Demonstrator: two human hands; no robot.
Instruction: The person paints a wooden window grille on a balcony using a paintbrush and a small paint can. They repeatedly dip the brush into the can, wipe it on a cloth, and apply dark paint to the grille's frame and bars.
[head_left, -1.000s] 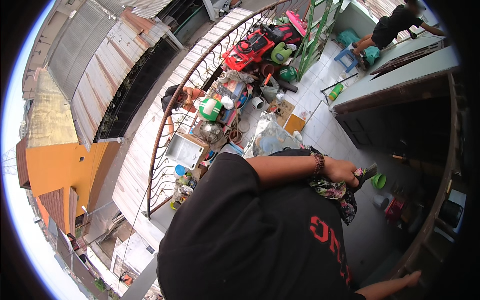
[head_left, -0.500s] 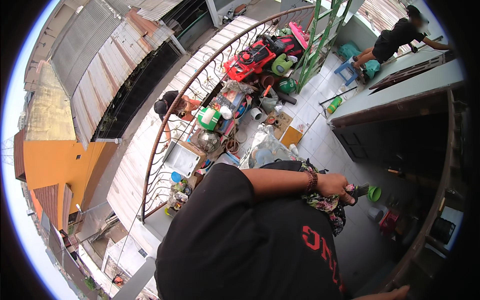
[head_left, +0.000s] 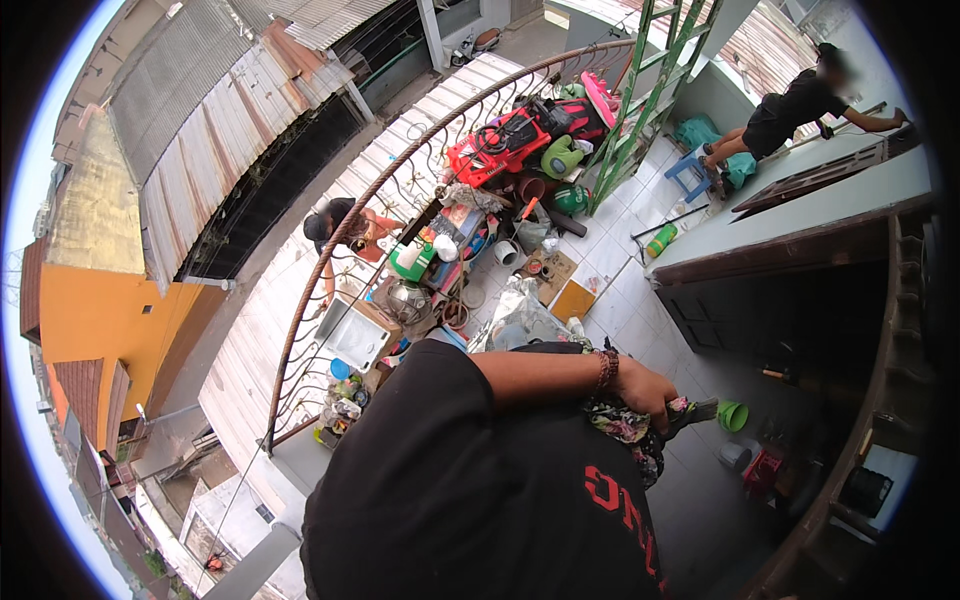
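Note:
My left arm in a black sleeve reaches across my body to the right. At its end, my left hand [head_left: 647, 390] is closed around what looks like a paintbrush [head_left: 702, 410]; its flat grey end sticks out past my fingers. The part inside my fist is hidden. Behind and below the hand hangs dark floral cloth [head_left: 622, 421] at my waist. A beaded bracelet [head_left: 608, 369] circles the wrist. Just beyond the grey end, lower down, is a green bucket [head_left: 733, 416]. My right hand is outside the picture.
A curved metal railing [head_left: 345, 215] borders cluttered items. A green ladder [head_left: 650, 100] stands at the far end. One person [head_left: 800, 105] leans along the wall near a blue stool [head_left: 688, 177]; another person [head_left: 335, 225] is beyond the railing. A dark doorway [head_left: 775, 310] lies right.
My left hand has shifted slightly left and down in the picture, still gripping the grey-ended brush. Fingers seen at the lower right edge have left the picture. The whole view has shifted a little.

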